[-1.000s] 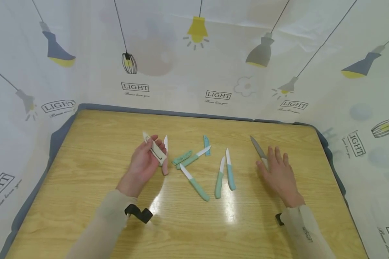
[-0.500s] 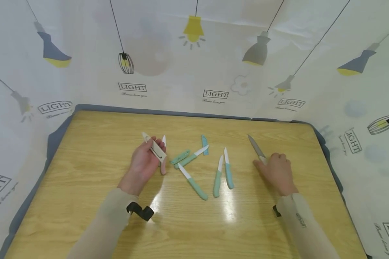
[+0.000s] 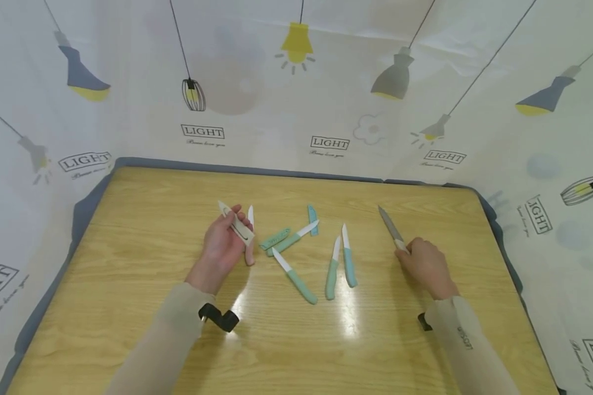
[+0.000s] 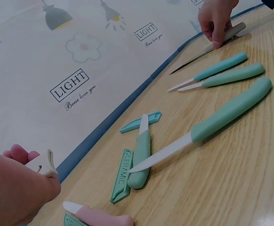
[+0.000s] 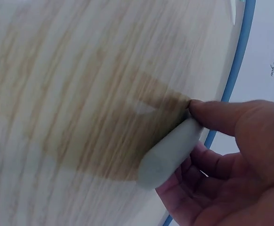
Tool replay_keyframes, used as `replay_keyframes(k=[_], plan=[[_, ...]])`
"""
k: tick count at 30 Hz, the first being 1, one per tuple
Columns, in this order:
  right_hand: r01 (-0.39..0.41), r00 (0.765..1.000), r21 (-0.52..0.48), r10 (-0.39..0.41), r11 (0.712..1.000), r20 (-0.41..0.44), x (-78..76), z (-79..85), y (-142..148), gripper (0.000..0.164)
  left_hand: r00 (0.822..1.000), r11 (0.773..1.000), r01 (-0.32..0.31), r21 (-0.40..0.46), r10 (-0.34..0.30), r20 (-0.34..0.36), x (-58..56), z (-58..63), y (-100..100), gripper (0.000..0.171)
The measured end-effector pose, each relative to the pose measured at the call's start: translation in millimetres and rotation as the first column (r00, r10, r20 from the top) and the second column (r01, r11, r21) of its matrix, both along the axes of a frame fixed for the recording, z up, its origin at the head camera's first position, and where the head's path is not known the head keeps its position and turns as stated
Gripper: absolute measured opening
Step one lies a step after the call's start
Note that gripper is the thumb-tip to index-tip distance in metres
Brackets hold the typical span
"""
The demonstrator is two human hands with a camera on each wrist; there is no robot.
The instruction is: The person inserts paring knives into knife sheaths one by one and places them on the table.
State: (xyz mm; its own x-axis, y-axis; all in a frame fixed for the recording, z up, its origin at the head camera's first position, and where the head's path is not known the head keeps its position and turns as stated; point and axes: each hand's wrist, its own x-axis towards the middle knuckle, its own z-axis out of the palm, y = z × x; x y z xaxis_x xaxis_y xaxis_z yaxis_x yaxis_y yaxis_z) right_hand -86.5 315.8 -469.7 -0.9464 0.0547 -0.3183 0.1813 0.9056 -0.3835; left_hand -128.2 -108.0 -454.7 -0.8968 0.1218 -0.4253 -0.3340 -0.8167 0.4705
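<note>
Since a second earlier, the spread fingers of the right hand (image 3: 426,267) have drawn in and now pinch the pale handle (image 5: 167,155) of the grey-bladed knife (image 3: 389,224); the left hand (image 3: 218,244) has barely shifted. That knife lies toward two o'clock on the table (image 3: 128,307), its blade pointing to eleven, away from the person, with the right hand at its near end and clearly the closer of the two. From that hand, the white sheath (image 3: 244,234) is well apart, between nine and ten o'clock, gripped under the thumb of the upturned left hand. Its long axis runs nearly parallel to the knife's, narrow end toward eleven, wide end toward five. The blade is slim, pointed and dull; the handle is smooth and rounded. Whether the knife is clear of the wood cannot be told.

Just beside the left hand, at three o'clock, is a pink knife (image 3: 250,255). Farther toward three, a green knife (image 3: 284,246) touches a green sheath (image 3: 275,239) and crosses a blue sheath (image 3: 313,217). Beyond, toward twelve, stands a lamp-printed sheet (image 3: 262,140).
</note>
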Motion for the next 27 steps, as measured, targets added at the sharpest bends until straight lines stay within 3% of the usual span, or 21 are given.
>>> replay_keyframes(k=[6, 13, 19, 27], plan=[[-0.019, 0.997, 0.007, 0.020, 1.000, -0.074, 4.5, -2.4, 5, 0.030, 1.000, 1.000, -0.012, -0.008, 0.012, -0.010, -2.9, 4.9, 4, 0.020], [-0.030, 0.991, -0.068, 0.020, 0.997, -0.131, 12.1, -7.9, -2, 0.037, 0.999, 1.000, 0.012, -0.022, -0.013, -0.030, -2.5, 12.5, 9, 0.027], [-0.096, 0.967, -0.104, 0.068, 0.990, -0.245, 19.5, 3.2, -27, 0.041, 0.997, 0.998, 0.053, -0.043, -0.055, -0.059, 1.7, 19.7, 16, 0.033], [-0.169, 0.956, -0.219, 0.105, 0.961, -0.274, 31.2, 17.1, -60, 0.041, 0.995, 0.998, 0.049, -0.036, -0.052, -0.088, 6.5, 23.1, 23, 0.036]])
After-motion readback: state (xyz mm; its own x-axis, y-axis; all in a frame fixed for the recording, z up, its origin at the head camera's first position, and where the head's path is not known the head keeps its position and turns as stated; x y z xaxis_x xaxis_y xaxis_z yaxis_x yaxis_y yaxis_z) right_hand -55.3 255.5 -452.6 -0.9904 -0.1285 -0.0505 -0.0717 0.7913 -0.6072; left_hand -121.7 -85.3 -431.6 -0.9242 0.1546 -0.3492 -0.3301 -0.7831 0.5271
